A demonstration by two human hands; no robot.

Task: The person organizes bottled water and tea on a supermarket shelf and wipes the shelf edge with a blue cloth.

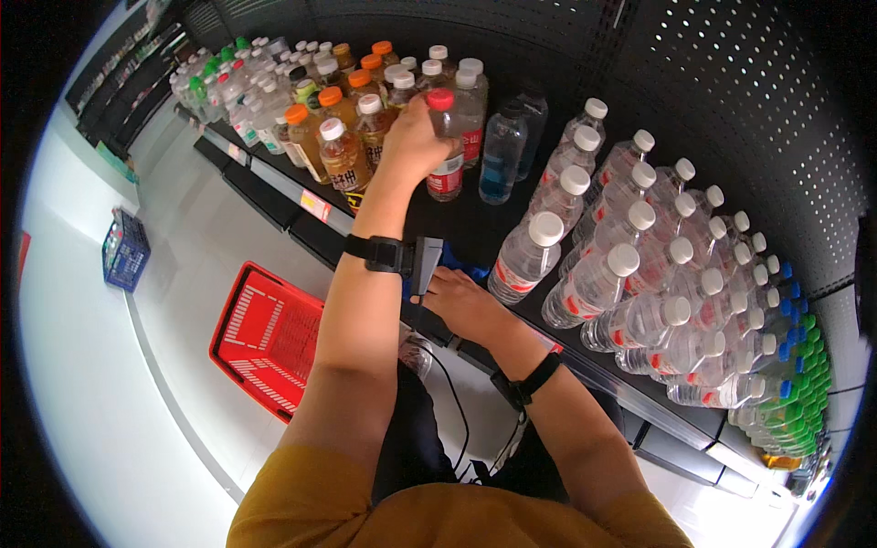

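Observation:
My left hand (416, 142) is around the upper part of a clear plastic bottle with a red cap and a red label (445, 179), upright on the black shelf (445, 219). Just right of this bottle is a bottle of blue liquid with a dark cap (499, 161). Behind it, a white-capped bottle with a red label (471, 123) stands close by. Lower down, my right hand (462, 301) is at the shelf's front edge, against a crumpled-looking blue item (460, 259). Its fingertips are partly hidden, so its grip is unclear.
Rows of white-capped water bottles (589, 288) fill the right side. Tea and juice bottles with orange or white caps (336, 154) crowd the left. A red shopping basket (274, 335) is on the floor, with a blue crate (126, 250) farther off. A black cable (455, 397) hangs below.

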